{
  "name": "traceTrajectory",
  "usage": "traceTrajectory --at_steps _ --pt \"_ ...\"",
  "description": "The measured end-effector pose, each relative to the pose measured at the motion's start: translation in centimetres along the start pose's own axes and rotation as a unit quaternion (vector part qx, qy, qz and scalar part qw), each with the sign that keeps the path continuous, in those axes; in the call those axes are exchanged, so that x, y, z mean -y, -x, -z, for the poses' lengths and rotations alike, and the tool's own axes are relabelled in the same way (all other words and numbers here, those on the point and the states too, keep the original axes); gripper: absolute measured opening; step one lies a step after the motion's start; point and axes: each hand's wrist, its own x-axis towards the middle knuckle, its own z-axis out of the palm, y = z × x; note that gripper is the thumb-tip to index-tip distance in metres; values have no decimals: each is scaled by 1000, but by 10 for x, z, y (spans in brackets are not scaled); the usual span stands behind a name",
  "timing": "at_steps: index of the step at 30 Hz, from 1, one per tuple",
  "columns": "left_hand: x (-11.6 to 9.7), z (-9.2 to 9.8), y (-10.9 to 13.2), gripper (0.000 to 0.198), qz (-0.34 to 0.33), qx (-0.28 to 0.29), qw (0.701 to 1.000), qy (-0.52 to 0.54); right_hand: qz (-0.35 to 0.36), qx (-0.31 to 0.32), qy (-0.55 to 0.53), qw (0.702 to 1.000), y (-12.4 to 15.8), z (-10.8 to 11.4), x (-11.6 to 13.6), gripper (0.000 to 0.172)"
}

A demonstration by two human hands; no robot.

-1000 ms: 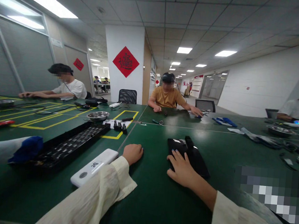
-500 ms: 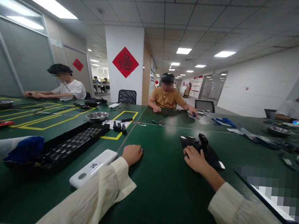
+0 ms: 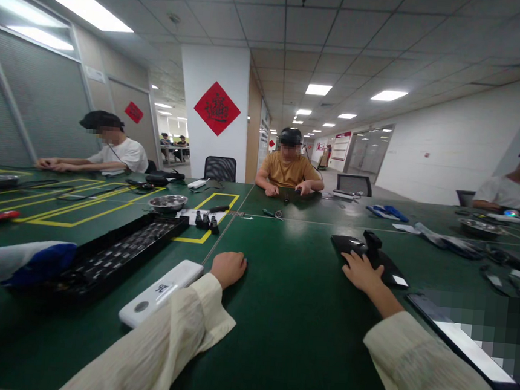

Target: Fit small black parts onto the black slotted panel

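The right hand [image 3: 363,273] is lying fingers-spread on the black device [image 3: 392,269], near a screen [image 3: 465,341] on the table [image 3: 283,349]. The left hand [image 3: 229,269] is resting curled; any grip cannot be told. A white case [image 3: 175,281], apparently reading "26", is lying between it and a black tray [image 3: 146,254].

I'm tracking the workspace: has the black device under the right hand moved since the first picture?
Yes: the black device has shifted rightward, farther from the diagonal pale table seam.
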Motion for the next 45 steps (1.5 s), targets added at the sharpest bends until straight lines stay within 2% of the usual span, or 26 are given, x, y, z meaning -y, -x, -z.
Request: traceTrajectory --at_steps 7,17,25,32,40,45 --pt "1 -2 -1 39 -8 -6 1000 -5 -45 -15 24 999 -13 -6 -23 52" --pt "2 -1 -1 37 -8 -2 1000 -9 -114 -41 27 992 -21 -9 -34 54" --pt "2 -4 -2 37 -7 -7 1000 -12 -178 -93 16 979 -28 -17 -52 49" --pt "4 -6 -3 38 -4 -10 1000 -12 -253 -96 0 963 -45 -18 -56 46" --pt "3 -5 -2 36 -14 -8 1000 -11 -229 -102 37 967 -43 -15 -67 42" --pt "3 -3 -1 37 -17 -4 1000 -11 -236 -101 40 966 -42 -12 -72 42"
